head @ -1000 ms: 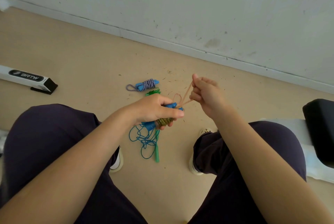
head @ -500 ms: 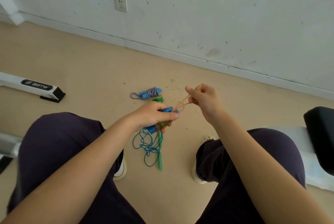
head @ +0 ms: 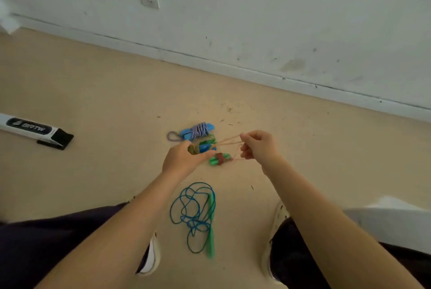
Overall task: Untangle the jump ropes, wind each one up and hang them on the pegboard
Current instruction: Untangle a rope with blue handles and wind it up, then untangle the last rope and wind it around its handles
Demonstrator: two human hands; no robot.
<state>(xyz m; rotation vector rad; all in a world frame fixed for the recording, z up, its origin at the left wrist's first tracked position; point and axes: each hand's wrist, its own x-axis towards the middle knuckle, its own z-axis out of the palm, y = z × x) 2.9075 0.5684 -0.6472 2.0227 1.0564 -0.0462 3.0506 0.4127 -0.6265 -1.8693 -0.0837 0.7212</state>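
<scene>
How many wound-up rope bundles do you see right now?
3: the striped bundle on the floor near the wall, one with blue handles in the left hand, one with green handles beside that hand. More may be hidden.

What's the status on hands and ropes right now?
Left hand grips blue-handled bundle. Right hand pinches tan band, stretched off it. Blue rope loose on floor, unwound. Nothing blocking.

Left hand (head: 184,160) grips blue-handled wound jump rope bundle (head: 202,148); right hand (head: 258,146) pinches thin tan elastic band (head: 229,140) stretched from bundle. Loose blue cord tangle (head: 194,214) on beige floor (head: 105,102) (green handle alongside, blurred).
</scene>
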